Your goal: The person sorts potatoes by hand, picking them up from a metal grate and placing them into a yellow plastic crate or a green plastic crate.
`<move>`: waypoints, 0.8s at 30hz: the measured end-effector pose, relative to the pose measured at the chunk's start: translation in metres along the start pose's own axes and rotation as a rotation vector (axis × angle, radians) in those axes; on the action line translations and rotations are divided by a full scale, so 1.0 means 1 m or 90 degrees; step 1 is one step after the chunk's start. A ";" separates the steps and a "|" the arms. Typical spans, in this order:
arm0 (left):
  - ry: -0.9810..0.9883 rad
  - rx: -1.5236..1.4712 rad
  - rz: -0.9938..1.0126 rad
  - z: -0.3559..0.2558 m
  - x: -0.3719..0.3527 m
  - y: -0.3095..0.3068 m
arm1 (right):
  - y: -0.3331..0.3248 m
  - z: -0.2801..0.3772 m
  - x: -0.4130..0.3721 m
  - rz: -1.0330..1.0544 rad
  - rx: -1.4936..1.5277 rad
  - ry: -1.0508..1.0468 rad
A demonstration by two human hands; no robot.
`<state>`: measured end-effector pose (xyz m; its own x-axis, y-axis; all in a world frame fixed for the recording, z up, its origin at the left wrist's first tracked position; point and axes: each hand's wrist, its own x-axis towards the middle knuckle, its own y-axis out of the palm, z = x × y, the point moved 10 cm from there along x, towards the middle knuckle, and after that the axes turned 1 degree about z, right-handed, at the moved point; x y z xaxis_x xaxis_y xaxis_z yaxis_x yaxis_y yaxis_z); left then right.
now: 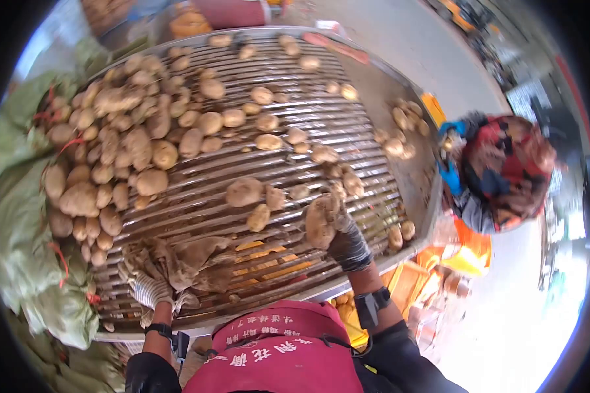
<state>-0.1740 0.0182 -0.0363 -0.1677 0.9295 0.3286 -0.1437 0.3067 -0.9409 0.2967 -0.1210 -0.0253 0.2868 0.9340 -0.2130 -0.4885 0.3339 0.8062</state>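
My left hand (152,288), in a striped knit glove, is closed on a crumpled, dirt-brown cloth (200,262) that lies over the near bars of the slatted metal rack (255,196). The glove on my right hand (345,237) is dark and soiled. Its fingers are wrapped round a large potato (320,221), with their tips partly hidden. Just beyond that hand lie several smaller potatoes (353,184). Between my two hands, a large potato (244,192) and a smaller one (258,217) rest on the bars.
A big heap of potatoes (121,141) covers the rack's left side, beside green mesh sacks (26,229). Potatoes (406,121) also lie on the plate at the right end. There, a co-worker (505,170) in blue gloves bends close. Orange crates (416,281) stand below the near right edge.
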 end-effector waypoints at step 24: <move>0.384 -0.225 0.054 0.027 0.008 0.042 | -0.355 -0.182 -0.841 -1.643 0.013 -0.031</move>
<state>-0.2081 0.0329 -0.0709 0.4199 0.8735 0.2465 0.1881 0.1820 -0.9651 0.0787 -1.0014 -0.2331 0.0130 -0.9678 -0.2515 0.5982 0.2090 -0.7736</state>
